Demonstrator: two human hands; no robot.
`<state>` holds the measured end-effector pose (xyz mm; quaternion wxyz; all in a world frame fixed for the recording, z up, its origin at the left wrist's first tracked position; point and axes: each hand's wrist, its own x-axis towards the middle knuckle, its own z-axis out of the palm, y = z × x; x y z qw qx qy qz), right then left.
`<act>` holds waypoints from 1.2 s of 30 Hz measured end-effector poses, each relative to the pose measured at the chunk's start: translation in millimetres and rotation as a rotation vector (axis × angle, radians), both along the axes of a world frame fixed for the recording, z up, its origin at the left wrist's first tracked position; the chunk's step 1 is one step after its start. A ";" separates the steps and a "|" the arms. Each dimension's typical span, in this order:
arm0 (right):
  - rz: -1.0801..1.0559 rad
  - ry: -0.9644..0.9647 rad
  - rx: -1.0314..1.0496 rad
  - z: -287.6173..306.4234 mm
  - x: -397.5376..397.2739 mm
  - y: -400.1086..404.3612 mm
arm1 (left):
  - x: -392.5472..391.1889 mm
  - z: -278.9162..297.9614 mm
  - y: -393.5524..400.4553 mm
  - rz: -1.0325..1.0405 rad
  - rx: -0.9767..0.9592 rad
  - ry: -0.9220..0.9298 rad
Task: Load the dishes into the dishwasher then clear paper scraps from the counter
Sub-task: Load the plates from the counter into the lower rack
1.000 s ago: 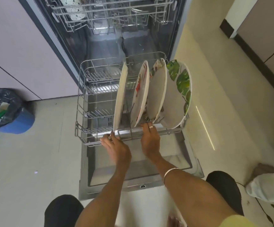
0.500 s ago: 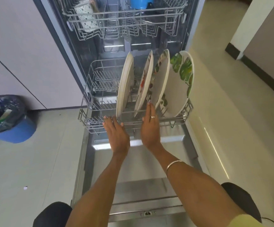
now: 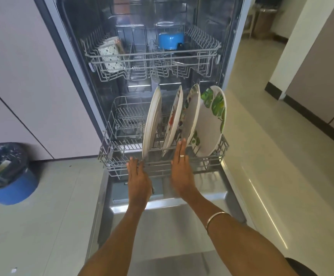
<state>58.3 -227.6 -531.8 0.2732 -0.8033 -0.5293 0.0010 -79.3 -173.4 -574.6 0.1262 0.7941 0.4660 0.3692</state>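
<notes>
The dishwasher stands open with its door (image 3: 172, 232) folded down flat. Its lower wire rack (image 3: 206, 166) holds several plates on edge, among them a plain white plate (image 3: 152, 120) at the left and a green-leaf plate (image 3: 212, 126) at the right. My left hand (image 3: 139, 178) presses flat against the rack's front rail, fingers straight. My right hand (image 3: 182, 170), wearing a ring, lies flat on the same rail, its fingertips reaching the middle plates. The upper rack (image 3: 152, 58) carries a patterned cup (image 3: 110, 54) and a blue pot (image 3: 171, 39).
A blue bin (image 3: 8, 176) lined with a black bag stands on the floor at the left, holding scraps. Pale cabinet fronts (image 3: 22, 76) flank the dishwasher on the left. Tiled floor (image 3: 272, 156) runs along the right toward a dark-skirted wall.
Both hands have gone from gripping the rack's front rail to flat palms against it. The lower rack with its plates has slid back toward the dishwasher's inside.
</notes>
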 end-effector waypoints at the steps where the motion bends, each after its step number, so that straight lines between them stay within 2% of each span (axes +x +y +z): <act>1: 0.002 -0.006 0.001 0.9 2.1 4.1 | 1.1 -0.5 5.0 -0.009 0.042 0.040; 3: 0.004 -0.010 -0.002 1.0 6.3 12.0 | 5.1 -3.2 14.5 -0.009 0.095 0.157; 5: 0.013 -0.018 -0.016 -1.3 9.1 19.2 | 10.6 -6.2 22.7 0.012 0.044 0.258; 8: 0.040 0.009 -0.025 -10.6 10.8 22.5 | 17.7 -9.2 34.0 0.047 -0.044 0.311; 14: 0.081 0.069 -0.092 -23.4 20.3 31.3 | 25.1 -9.5 54.0 0.036 -0.035 0.405; 21: -0.001 -0.087 -0.305 -14.9 32.3 61.7 | 38.5 0.7 76.1 0.035 -0.101 0.464; 30: -0.038 -0.313 -0.376 -14.0 33.1 71.6 | 42.9 -0.7 84.6 0.036 -0.103 0.509; 36: -0.034 -0.351 -0.461 1.0 41.2 87.8 | 51.1 1.5 106.2 0.039 -0.125 0.515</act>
